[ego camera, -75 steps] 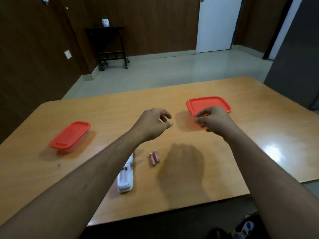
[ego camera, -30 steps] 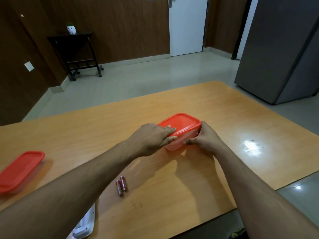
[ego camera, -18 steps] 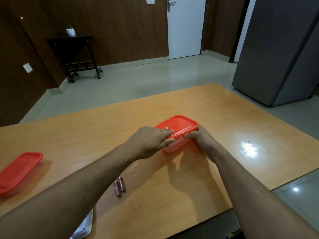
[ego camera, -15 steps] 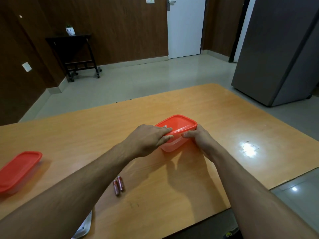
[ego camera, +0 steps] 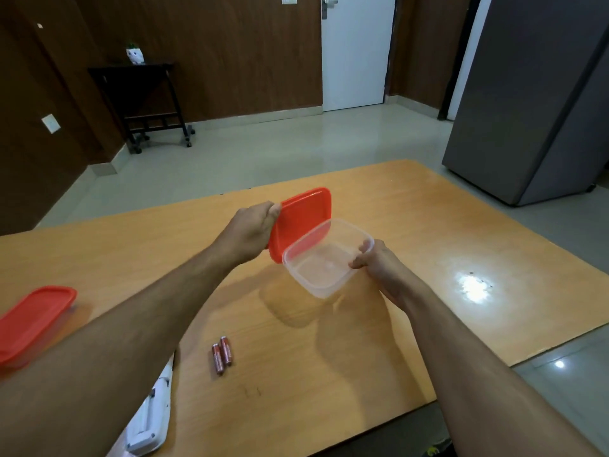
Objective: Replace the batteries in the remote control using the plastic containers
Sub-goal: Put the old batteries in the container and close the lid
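Second red-lidded plastic container (ego camera: 34,319), closed, at 9 o'clock on the orange-brown wooden table (ego camera: 461,225); white remote control (ego camera: 150,420), 7 o'clock, back open; two reddish cylindrical batteries (ego camera: 221,354), 6 o'clock, touching (likely the spent pair); left hand (ego camera: 250,234) pinching flat red plastic lid (ego camera: 301,221), centre; right hand (ego camera: 379,263) gripping clear rectangular plastic tub (ego camera: 324,258), tilted, apparently empty. Risks: tub slipping from its one-edge grip; loose batteries rolling if knocked.
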